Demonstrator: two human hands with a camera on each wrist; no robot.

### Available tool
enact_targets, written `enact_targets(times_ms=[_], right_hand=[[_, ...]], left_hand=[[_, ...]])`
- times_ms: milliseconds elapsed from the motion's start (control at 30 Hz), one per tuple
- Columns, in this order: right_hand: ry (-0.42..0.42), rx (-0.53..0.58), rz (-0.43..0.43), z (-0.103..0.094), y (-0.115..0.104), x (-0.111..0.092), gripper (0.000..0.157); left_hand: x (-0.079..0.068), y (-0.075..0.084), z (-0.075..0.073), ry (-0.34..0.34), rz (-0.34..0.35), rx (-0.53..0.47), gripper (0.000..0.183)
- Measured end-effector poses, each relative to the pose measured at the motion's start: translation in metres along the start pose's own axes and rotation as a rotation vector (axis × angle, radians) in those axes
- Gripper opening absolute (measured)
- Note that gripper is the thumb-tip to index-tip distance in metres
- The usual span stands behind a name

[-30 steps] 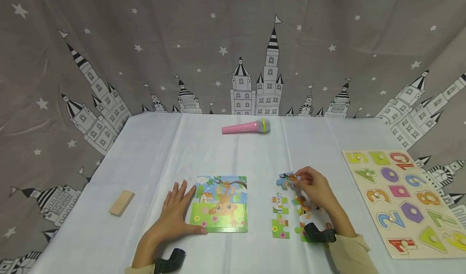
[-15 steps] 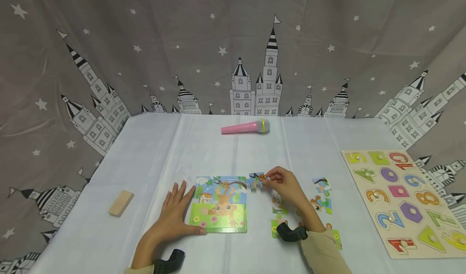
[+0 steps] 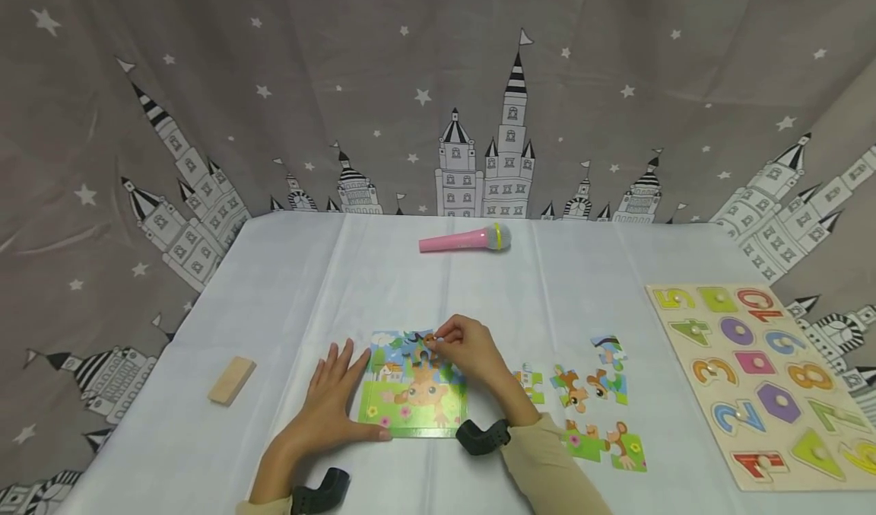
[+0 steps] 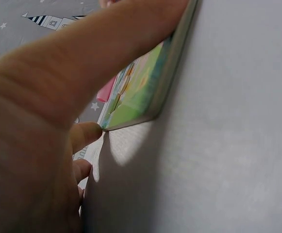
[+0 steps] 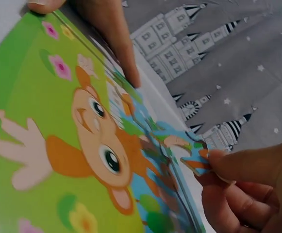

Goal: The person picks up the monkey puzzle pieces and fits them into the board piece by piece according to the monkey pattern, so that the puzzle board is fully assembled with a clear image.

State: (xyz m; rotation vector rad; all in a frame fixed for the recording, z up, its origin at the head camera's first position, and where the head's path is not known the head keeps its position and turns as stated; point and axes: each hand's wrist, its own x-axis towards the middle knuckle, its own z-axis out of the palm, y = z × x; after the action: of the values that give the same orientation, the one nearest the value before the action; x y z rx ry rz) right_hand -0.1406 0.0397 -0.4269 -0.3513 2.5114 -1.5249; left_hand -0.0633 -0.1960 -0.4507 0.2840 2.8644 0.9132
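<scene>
A square puzzle board (image 3: 438, 421) with a monkey picture lies on the white table, a little left of the middle. My left hand (image 3: 330, 408) is spread at its left side, the thumb along the near edge and a fingertip at the far-left side. In the left wrist view the thumb and a fingertip meet the edge of the board (image 4: 136, 104). Between thumb and fingers, my right hand (image 3: 475, 354) pinches a jigsaw piece (image 3: 419, 348) over the board's far part. The right wrist view shows that piece tilted, close over the picture.
Several loose jigsaw pieces (image 3: 591, 448) lie right of the board, one partly behind the right forearm. A wooden number board (image 3: 722, 424) is at the far right. A pink microphone (image 3: 455, 241) lies at the back, and a wooden block (image 3: 232, 381) on the left.
My right hand has carried the jigsaw piece leftward, from among the loose pieces to over the board's far part. The left hand has stayed in place at the board.
</scene>
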Motion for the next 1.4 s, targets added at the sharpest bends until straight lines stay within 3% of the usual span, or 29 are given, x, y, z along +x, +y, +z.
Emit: enact_targets(times_ms=[167,600,933,1100,1400], right_hand=[[0.003,-0.046,-0.001,0.013,-0.002,0.001,0.016],[0.132,-0.242,0.019,0.026,-0.006,-0.002,0.018],[0.137,-0.252,0.013,0.025,-0.006,-0.002,0.017],[0.176,-0.239,-0.033,0.026,-0.006,-0.006,0.017],[0.206,-0.341,-0.071,0.037,-0.001,-0.013,0.019]], left_hand=[[-0.001,0.001,-0.002,0.005,-0.001,0.006,0.117],[0.000,0.001,-0.003,0.006,0.000,-0.002,0.117],[0.001,0.001,-0.002,0.008,0.011,0.000,0.117],[0.001,0.002,0.000,0.010,0.004,0.006,0.117],[0.002,0.002,0.003,0.001,-0.012,-0.006,0.119]])
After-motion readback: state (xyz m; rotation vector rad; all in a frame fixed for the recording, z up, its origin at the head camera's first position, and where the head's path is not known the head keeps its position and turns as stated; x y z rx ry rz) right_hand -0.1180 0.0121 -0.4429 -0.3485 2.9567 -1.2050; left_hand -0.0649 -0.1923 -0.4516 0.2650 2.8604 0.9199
